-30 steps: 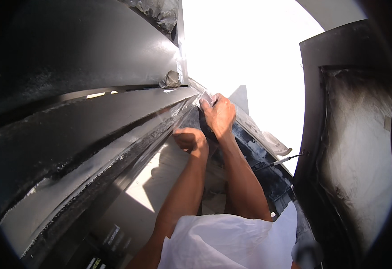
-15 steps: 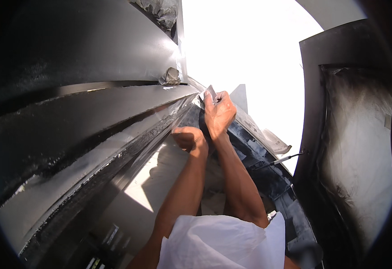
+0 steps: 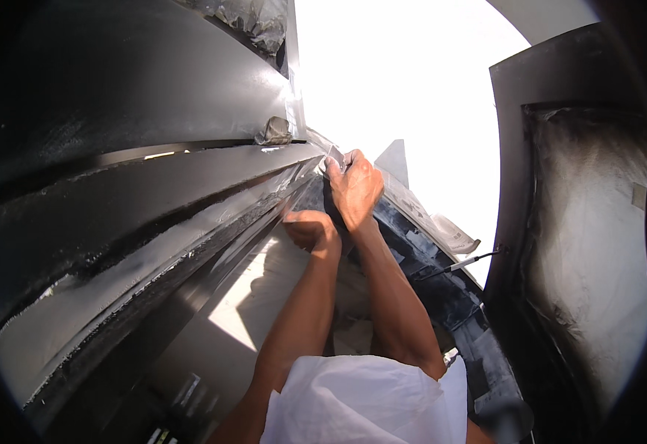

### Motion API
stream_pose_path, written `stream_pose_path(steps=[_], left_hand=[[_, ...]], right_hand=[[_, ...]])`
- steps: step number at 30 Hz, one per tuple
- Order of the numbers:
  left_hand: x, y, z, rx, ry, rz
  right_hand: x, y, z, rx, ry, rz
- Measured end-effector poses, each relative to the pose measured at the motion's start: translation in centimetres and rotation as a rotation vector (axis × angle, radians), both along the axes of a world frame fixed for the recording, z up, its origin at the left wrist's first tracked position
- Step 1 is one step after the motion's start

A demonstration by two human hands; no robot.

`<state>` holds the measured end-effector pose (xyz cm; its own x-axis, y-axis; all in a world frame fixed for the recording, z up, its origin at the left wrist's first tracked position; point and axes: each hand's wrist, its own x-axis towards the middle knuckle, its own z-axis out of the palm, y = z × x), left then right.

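My right hand (image 3: 358, 191) pinches a thin, flat grey piece (image 3: 336, 156) between thumb and fingers. Its exact kind does not show. The hand is at the far end of a long, dark vehicle body edge (image 3: 294, 166), where bright light comes in. Lower and to the left, my left hand (image 3: 312, 227) is bent at the wrist and curled in beside the dusty edge of the body. Its fingertips are mostly hidden, so whatever they grip cannot be made out.
An opened dark door panel (image 3: 512, 177) with whitish film on its inside stands at right, a rod-like link (image 3: 471, 261) reaching it. A crumpled wad (image 3: 274, 131) sits on the left panel (image 3: 153, 89). Behind my right hand is a paper-covered ledge (image 3: 442, 231).
My right hand has shifted slightly left with the flat piece, which now shows less beyond the fingers. The left hand stays nearly where it was. The view has moved a little.
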<state>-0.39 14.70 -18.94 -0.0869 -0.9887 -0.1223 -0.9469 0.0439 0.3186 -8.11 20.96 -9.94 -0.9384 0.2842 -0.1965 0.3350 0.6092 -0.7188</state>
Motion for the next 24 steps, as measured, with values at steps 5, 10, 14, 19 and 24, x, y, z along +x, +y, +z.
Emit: stream_pose_path(steps=[5,10,14,19,24], left_hand=[[0.2,-0.4,-1.1,-0.015,-0.051,0.02],[0.2,-0.3,-1.5,-0.02,-0.092,0.025],[0.5,-0.4,-2.2,-0.031,-0.117,0.037],[0.5,-0.3,-2.4,-0.042,-0.137,0.034],[0.5,-0.2,-2.6,-0.045,-0.149,0.029]], right_hand=[[0.3,-0.1,0.8,0.088,-0.009,0.17],[0.6,-1.2,0.4,0.053,0.013,-0.009],[0.6,-0.6,0.1,0.008,-0.031,0.056],[-0.2,-0.7,0.1,-0.054,0.03,-0.06],[0.0,-0.8,0.4,-0.003,-0.021,0.039]])
